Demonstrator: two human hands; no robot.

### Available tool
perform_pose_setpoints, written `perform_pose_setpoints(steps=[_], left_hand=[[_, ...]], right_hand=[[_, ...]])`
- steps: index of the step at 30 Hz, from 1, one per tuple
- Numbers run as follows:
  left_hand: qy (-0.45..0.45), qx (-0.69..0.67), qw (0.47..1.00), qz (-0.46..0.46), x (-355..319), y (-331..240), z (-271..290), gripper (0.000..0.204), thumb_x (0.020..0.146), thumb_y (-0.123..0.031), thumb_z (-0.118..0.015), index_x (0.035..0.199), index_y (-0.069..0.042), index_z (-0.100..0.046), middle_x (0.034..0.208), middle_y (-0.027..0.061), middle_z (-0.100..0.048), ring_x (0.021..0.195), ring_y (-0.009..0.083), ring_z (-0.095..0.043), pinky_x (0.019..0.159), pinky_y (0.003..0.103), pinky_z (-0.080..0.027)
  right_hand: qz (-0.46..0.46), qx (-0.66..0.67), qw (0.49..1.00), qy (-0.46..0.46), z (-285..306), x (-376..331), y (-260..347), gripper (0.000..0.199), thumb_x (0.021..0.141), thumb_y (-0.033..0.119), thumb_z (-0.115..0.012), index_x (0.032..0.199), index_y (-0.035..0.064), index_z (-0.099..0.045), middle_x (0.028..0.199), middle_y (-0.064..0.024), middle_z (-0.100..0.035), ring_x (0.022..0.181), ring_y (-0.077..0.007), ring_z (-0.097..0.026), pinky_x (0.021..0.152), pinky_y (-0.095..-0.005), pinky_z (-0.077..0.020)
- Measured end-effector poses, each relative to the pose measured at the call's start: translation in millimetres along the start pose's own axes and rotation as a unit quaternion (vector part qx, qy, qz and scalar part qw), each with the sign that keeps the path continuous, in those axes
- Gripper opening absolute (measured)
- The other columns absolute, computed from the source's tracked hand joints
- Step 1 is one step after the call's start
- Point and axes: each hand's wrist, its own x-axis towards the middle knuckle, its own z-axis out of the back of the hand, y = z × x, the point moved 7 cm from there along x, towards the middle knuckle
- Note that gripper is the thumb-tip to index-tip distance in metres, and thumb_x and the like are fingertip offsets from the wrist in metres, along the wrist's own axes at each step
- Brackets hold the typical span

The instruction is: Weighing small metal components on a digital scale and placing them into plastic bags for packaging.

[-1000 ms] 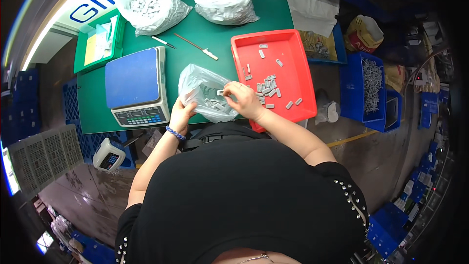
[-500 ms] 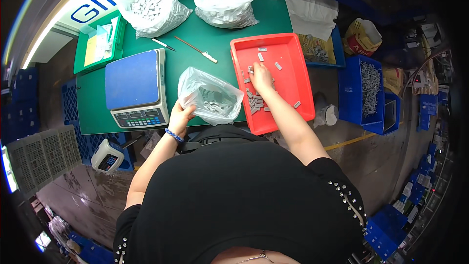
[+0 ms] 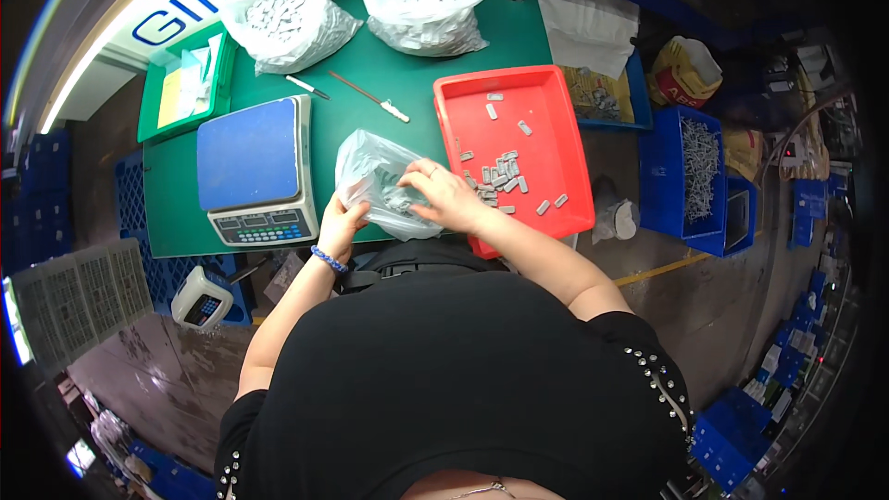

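Observation:
My left hand (image 3: 344,219) pinches the near left edge of a clear plastic bag (image 3: 355,156), which stands with its mouth open at the table's front edge. Small grey metal pieces lie inside the bag. Over the bag's mouth, on its right side, is my right hand (image 3: 443,196); thumb and fingers are apart, and no piece shows between them. To the right sits a red tray (image 3: 546,143) with more of the small grey pieces (image 3: 505,171), mostly gathered near its lower left, partly behind my right hand.
A scale with a blue top (image 3: 250,153) stands left of the bag. Two full bags (image 3: 301,42) of similar pieces are at the back. A pen (image 3: 306,86) and a thin brown stick (image 3: 356,87) lie between. A green bin (image 3: 222,83) is far left; blue bins (image 3: 662,176) stand right.
My right hand has moved left from inside the red tray to the bag's mouth. The pieces in the tray lie more spread out. My left hand keeps its hold on the bag.

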Motion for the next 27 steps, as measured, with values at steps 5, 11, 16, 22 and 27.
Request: perform_pose_setpoints(steps=[5,11,16,22,27], left_hand=[[0.015,0.031,0.999,0.028,-3.0,2.0,2.6,0.049,0.08,-0.011,-0.061,0.126,-0.013,-0.046,0.113,0.0011,-0.054,0.102,0.0133,-0.05,0.081,0.031,-0.043],[0.009,0.021,0.999,0.034,-0.1,6.1,5.1,0.049,0.08,-0.011,-0.062,0.126,-0.013,-0.046,0.114,0.0005,-0.054,0.102,0.0134,-0.051,0.081,0.031,-0.042],[0.006,0.029,0.999,0.036,-2.6,4.4,5.3,0.05,0.08,-0.014,-0.063,0.127,-0.015,-0.046,0.115,0.0004,-0.053,0.104,0.0147,-0.05,0.085,0.036,-0.04],[0.014,0.019,0.999,0.037,-2.7,7.5,3.6,0.05,0.08,-0.015,-0.063,0.127,-0.015,-0.046,0.115,0.0007,-0.053,0.105,0.015,-0.049,0.086,0.037,-0.04],[0.014,0.031,0.999,0.039,-2.3,8.4,5.6,0.049,0.08,-0.015,-0.063,0.126,-0.016,-0.046,0.114,0.0003,-0.053,0.104,0.0146,-0.049,0.085,0.036,-0.04]], right_hand=[[-0.216,0.011,0.967,-0.135,38.0,-24.6,-89.1,0.016,0.078,0.005,-0.06,0.093,0.0021,-0.058,0.089,-0.011,-0.057,0.081,-0.0233,-0.059,0.065,-0.0321,-0.0483],[-0.111,-0.242,0.96,0.085,-3.4,-44.6,-134.3,0.026,0.074,0.005,-0.056,0.1,0.0031,-0.055,0.106,-0.0127,-0.053,0.099,-0.0287,-0.053,0.074,-0.0373,-0.0514],[-0.142,-0.274,0.94,0.142,-19.5,-47.0,-145.5,0.026,0.079,0.008,-0.049,0.103,0.0011,-0.053,0.108,-0.0128,-0.052,0.098,-0.0282,-0.054,0.076,-0.0373,-0.0514],[-0.073,-0.25,0.964,0.058,-15.4,-41.8,-137.7,0.021,0.079,0.006,-0.048,0.098,-0.0007,-0.053,0.109,-0.0139,-0.052,0.098,-0.0285,-0.054,0.074,-0.0379,-0.0516],[-0.089,-0.234,0.963,0.097,-16.5,-39.3,-146.6,0.027,0.074,0.009,-0.057,0.098,-0.0003,-0.05,0.109,-0.0145,-0.051,0.099,-0.0304,-0.053,0.076,-0.0392,-0.0506]])
